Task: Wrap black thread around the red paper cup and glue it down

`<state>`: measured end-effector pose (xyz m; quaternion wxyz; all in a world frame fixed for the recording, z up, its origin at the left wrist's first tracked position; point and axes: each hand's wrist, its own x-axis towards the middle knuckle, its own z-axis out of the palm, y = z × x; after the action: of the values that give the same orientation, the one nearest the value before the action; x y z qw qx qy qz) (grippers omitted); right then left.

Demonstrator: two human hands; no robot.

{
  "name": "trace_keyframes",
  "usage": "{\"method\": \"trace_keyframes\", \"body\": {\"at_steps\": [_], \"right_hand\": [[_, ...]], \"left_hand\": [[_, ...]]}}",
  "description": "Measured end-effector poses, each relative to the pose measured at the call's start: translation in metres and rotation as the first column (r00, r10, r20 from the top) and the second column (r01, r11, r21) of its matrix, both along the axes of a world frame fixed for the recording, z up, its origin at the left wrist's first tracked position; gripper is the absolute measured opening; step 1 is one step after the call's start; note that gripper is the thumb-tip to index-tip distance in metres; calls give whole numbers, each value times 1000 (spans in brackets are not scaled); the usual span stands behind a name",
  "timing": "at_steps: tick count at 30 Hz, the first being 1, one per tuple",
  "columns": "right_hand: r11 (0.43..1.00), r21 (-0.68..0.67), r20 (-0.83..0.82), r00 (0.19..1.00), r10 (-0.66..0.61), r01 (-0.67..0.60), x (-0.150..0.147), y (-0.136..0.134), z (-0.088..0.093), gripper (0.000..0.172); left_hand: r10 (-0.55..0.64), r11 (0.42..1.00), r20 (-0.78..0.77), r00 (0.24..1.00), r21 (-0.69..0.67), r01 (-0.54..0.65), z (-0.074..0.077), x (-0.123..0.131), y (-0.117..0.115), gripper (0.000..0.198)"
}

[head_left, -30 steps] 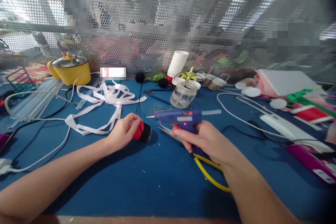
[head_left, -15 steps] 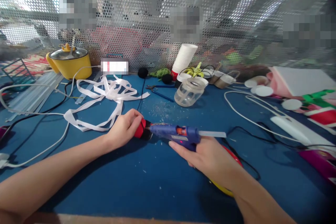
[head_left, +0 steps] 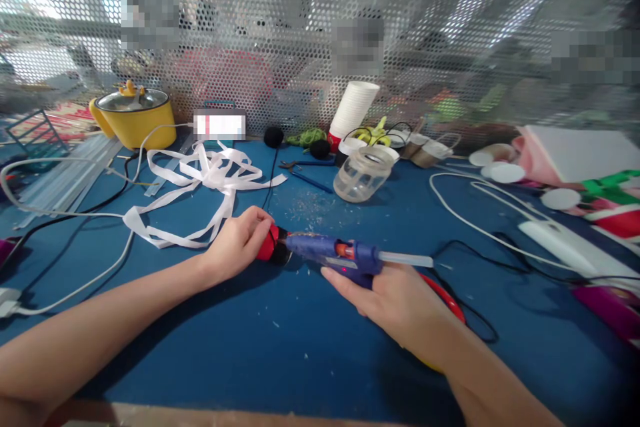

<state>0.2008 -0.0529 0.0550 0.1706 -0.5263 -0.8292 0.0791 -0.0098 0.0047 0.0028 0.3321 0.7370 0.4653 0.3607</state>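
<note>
My right hand (head_left: pixel 395 297) is wrapped round the handle of a blue hot glue gun (head_left: pixel 333 253), which points left. A pale glue stick (head_left: pixel 407 259) juts from the gun's back end. With closed fingers my left hand (head_left: pixel 245 240) grips a small red and black piece (head_left: pixel 273 245); its exact kind is partly hidden by the fingers. The gun's nozzle is at the right side of this piece, and I cannot tell whether they touch. Black yarn runs up from near my left fingers to a black yarn ball (head_left: pixel 273 137). Something red and yellow lies partly hidden under my right forearm.
White ribbon (head_left: pixel 217 177) lies loosely heaped at the left, near a yellow pot (head_left: pixel 137 121). Behind the hands stand a clear jar (head_left: pixel 361 177), blue-handled pliers (head_left: pixel 310 177) and stacked paper cups (head_left: pixel 354 110). White and black cables cross both sides. A perforated metal panel (head_left: pixel 290 33) rises behind.
Both hands keep nearly the same pose, with the glue gun's nozzle still at the red and black piece. The whole view has shifted very slightly.
</note>
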Motion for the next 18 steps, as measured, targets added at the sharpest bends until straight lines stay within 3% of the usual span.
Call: {"method": "trace_keyframes", "body": {"at_steps": [3, 8, 18], "right_hand": [[1000, 23, 17, 1000, 14, -14, 2, 1, -1, 26], [993, -116, -132, 991, -35, 19, 5, -1, 5, 22], [983, -181, -239, 967, -86, 43, 0, 1, 3, 19]], "left_hand": [[-2, 1000, -14, 1000, 22, 2, 0, 0, 0, 21], [1, 999, -34, 999, 34, 0, 0, 0, 0, 21], [-16, 998, -58, 998, 65, 20, 1, 0, 0, 21]]}}
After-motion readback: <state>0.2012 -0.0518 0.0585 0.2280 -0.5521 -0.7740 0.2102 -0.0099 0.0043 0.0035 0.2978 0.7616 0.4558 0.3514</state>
